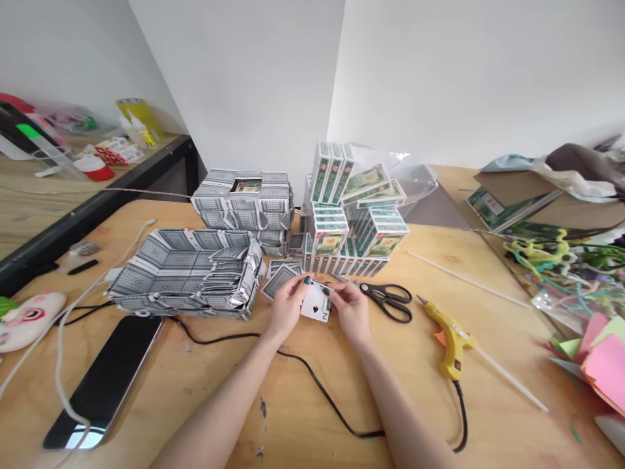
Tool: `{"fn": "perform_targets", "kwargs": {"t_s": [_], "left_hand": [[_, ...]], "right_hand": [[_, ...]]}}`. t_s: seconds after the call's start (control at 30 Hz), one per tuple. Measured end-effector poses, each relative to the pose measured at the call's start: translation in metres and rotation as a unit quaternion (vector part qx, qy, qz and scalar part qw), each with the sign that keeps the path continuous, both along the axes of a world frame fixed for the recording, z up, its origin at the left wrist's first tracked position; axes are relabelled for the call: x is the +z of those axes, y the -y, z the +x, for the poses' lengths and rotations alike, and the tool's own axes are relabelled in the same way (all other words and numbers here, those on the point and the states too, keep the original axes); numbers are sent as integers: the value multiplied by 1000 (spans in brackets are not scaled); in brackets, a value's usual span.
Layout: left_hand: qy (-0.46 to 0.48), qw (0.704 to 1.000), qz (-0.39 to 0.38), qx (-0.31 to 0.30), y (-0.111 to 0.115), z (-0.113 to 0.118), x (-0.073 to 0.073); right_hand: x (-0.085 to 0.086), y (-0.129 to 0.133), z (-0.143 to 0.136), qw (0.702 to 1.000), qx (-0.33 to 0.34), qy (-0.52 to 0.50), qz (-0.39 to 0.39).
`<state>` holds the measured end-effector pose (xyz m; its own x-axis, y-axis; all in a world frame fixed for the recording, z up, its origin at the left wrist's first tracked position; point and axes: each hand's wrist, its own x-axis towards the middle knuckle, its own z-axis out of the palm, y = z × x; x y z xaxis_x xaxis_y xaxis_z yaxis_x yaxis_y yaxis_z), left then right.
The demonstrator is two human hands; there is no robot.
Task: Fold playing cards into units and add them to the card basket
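Note:
Between both hands is a playing card, a two of spades, face up toward me. My left hand pinches its left edge, thumb on top. My right hand grips the upper right edge; whether more cards lie beneath is hidden. Just behind my left hand, loose cards lie face down on the table. Black-handled scissors rest right of my right hand, their blades partly covered by it. To the left stands an open box built of folded cards, with folded pieces stacked inside its right end.
Green card packs are piled at the back beside another folded-card structure. A yellow glue gun with a clear stick lies right. A black cable crosses the front; a phone lies left.

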<state>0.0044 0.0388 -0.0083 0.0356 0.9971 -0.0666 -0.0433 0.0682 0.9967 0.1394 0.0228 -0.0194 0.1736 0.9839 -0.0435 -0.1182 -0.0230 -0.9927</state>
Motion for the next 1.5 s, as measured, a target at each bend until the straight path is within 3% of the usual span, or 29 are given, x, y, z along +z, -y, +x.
{"fn": "perform_targets", "kwargs": {"t_s": [0.27, 0.47, 0.77, 1.03, 1.33, 1.5], "left_hand": [[-129, 989, 72, 5, 6, 0, 1], [-203, 967, 152, 3, 15, 2, 3], [-282, 923, 261, 31, 18, 2, 4], [-287, 913, 288, 22, 18, 1, 2], [-292, 922, 254, -24, 17, -3, -4], [-280, 933, 222, -36, 18, -4, 1]], "right_hand": [[1, 3, -3, 997, 13, 75, 32], [5, 6, -2, 989, -44, 133, 50], [7, 15, -2, 931, -119, 298, 175], [7, 14, -2, 918, -126, 318, 201], [8, 12, 2, 931, -111, 294, 186], [9, 9, 3, 945, -96, 261, 172]]}}
